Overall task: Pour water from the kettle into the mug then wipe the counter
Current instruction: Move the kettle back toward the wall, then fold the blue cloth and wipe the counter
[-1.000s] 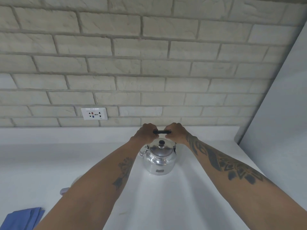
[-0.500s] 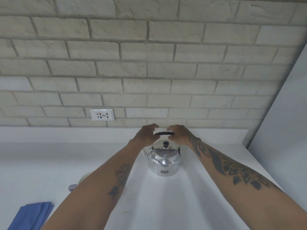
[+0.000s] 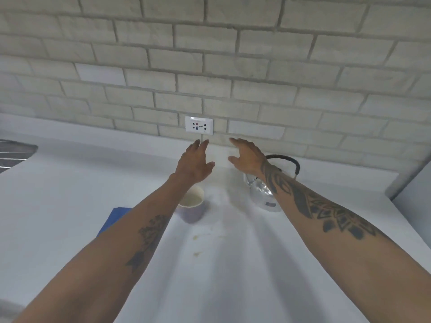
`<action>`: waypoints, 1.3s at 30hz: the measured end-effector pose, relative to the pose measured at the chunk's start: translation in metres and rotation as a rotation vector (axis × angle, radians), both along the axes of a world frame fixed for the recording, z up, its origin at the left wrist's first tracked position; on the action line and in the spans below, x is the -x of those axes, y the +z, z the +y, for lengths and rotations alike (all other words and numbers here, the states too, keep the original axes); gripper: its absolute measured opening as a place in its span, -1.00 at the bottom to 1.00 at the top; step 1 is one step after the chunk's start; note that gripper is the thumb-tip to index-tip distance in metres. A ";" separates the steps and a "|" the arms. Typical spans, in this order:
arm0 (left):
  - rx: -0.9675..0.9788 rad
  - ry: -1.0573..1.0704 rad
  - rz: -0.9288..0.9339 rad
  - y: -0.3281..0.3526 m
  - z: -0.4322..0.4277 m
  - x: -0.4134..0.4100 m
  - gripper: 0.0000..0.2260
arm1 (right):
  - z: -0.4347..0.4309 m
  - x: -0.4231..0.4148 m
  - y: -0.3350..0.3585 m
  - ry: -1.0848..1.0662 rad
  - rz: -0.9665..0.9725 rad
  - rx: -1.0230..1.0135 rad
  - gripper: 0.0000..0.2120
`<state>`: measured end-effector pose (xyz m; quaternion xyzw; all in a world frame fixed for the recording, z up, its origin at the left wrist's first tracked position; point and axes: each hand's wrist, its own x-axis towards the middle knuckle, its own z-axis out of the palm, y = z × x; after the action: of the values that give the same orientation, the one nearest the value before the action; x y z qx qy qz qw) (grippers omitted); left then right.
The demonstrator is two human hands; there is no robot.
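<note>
A shiny steel kettle (image 3: 263, 194) with a black handle stands on the white counter (image 3: 70, 201) at the right, partly hidden behind my right forearm. A pale purple mug (image 3: 192, 212) with a cream inside stands left of it, under my left wrist. My left hand (image 3: 194, 163) hovers open above and behind the mug. My right hand (image 3: 247, 156) is open too, fingers spread, just left of the kettle's handle and not touching it. A folded blue cloth (image 3: 114, 219) lies left of the mug, mostly covered by my left forearm.
Small brownish stains (image 3: 198, 238) mark the counter in front of the mug. A wall socket (image 3: 199, 125) sits in the brick wall behind my hands. A metal sink edge (image 3: 14, 152) shows at far left. A white side panel (image 3: 412, 206) closes the right end.
Both hands have let go of the kettle's handle and opened. The view has swung left, so the kettle now sits at the right and the mug and cloth show more fully.
</note>
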<state>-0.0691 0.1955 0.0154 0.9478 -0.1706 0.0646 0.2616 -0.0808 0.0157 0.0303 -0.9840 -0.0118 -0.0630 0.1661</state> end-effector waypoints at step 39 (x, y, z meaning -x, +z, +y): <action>-0.057 0.556 0.608 -0.139 0.256 0.080 -0.82 | 0.317 -0.018 -0.158 0.129 0.278 0.032 -0.75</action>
<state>-0.1492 0.4518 -0.1237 0.9405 0.1751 -0.1549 0.2465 -0.0623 0.3329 -0.1276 -0.9830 -0.0527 0.0850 0.1542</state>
